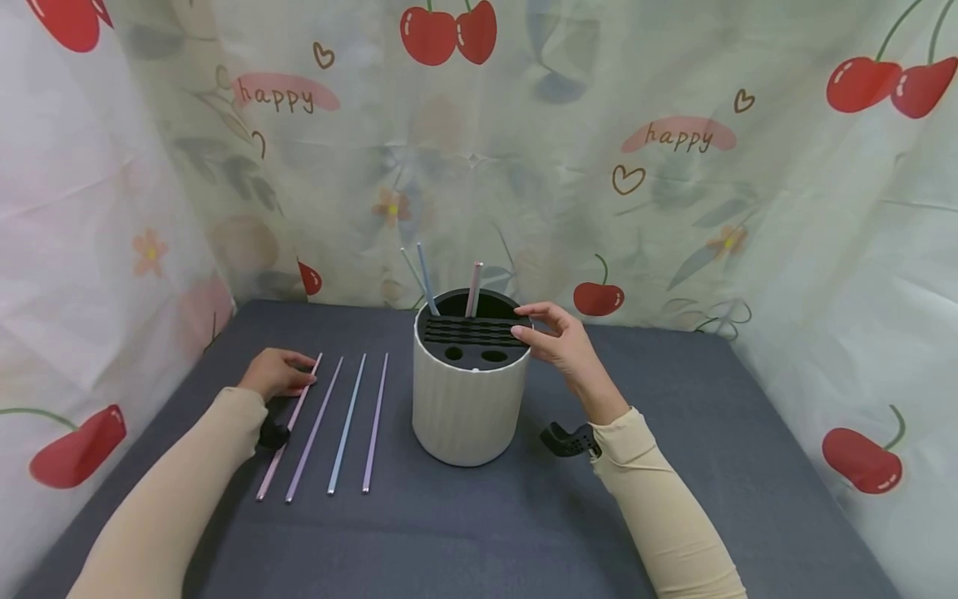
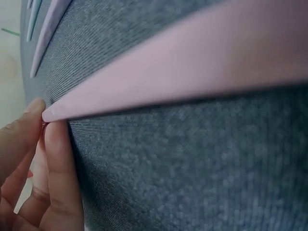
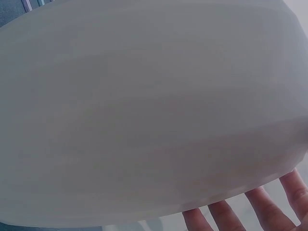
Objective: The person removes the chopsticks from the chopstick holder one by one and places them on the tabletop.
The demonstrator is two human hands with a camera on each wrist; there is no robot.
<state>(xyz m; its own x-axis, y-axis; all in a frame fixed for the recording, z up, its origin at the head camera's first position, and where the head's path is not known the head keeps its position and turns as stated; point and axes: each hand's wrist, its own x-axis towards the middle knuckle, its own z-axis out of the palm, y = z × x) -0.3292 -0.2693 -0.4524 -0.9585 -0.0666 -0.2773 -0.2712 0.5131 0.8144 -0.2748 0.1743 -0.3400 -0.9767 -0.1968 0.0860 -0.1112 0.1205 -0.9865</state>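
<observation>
Pink stick pinched at far end by left hand; white pen holder touched at rim by right hand, fingers spread; three other sticks laid alongside.

Before me, a finely textured dark grey cloth covered the table, where four slim sticks lay side by side: a pink stick farthest to my left, then a purple stick, a light blue stick and a second purple stick. A white ribbed pot stood upright just right of the row.
</observation>
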